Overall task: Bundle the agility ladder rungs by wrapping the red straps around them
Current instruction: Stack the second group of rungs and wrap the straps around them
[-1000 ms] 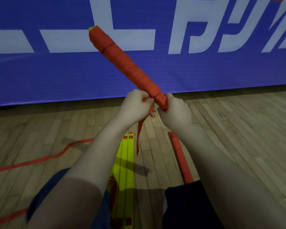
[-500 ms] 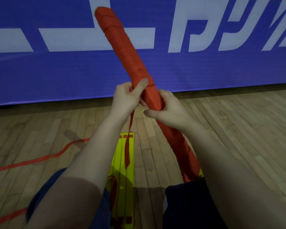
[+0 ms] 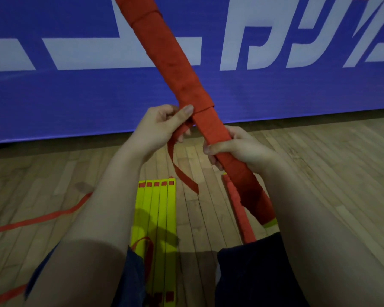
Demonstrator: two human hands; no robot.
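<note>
A long bundle of ladder rungs [image 3: 177, 69], wrapped all over in red strap, slants from the top centre down to my right knee, with a bit of yellow showing at its low end. My right hand [image 3: 237, 149] grips the bundle near its middle. My left hand [image 3: 160, 127] pinches the loose end of the red strap [image 3: 182, 173] just left of the bundle; the tail hangs and curls below the hand. Several yellow rungs [image 3: 156, 209] lie flat side by side on the floor between my knees.
A second red-wrapped bundle [image 3: 237, 207] lies on the wooden floor under the held one. A loose red strap [image 3: 42, 218] trails across the floor at the left. A blue banner with white lettering [image 3: 75, 96] stands close ahead. My knees fill the bottom edge.
The bundle has swung more upright and slid up and away, its top now out of frame. My left hand moved from over the bundle to its left side, holding the strap end.
</note>
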